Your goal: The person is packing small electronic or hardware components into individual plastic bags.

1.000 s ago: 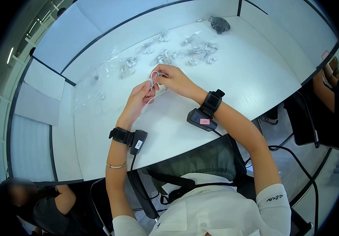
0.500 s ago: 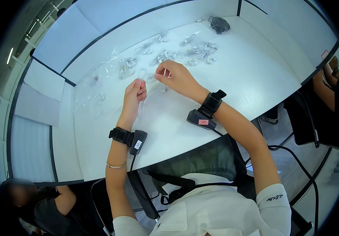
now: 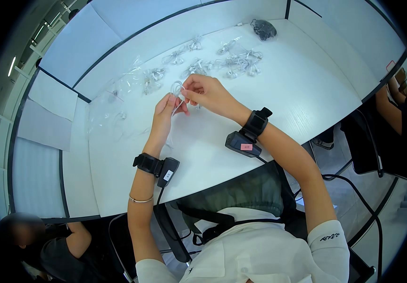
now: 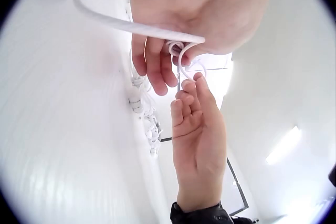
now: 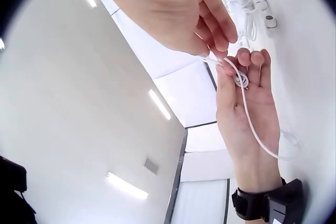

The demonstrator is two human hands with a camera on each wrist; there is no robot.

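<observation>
Since the earlier frame, the right hand [image 3: 210, 95] has moved left, closing the gap to the left hand [image 3: 162, 118], which has shifted slightly right. Both now meet at the white cable [image 3: 177, 87].

Left grip: closed on the looped part of the cable, with the thumb against the fingers. Right grip: nearly closed, thumb and fingertips pinching a strand beside the loop; the remaining fingers are loosely bent. The small coil [image 5: 242, 79] lies at the left fingers, and a free length curves down past the left palm. The cable is held above the counter [image 3: 302, 101].

Handling, as a judgement: keep the left pinch steady so that the loops stay stacked. Guide the strand with light fingertip pressure, without pulling the coil tight. Keep the free length outside the loop; a crossed strand could form a knot. Turns of equal size should hold together better.

Beyond the hands, white cable bundles [image 3: 246, 60] lie on the far part of the counter. Clear plastic [image 3: 130, 81] lies at far left, and a dark grey pouch [image 3: 263, 30] at far right. Each wrist carries a black strapped device, the right one [image 3: 242, 144] bearing a pink label.
</observation>
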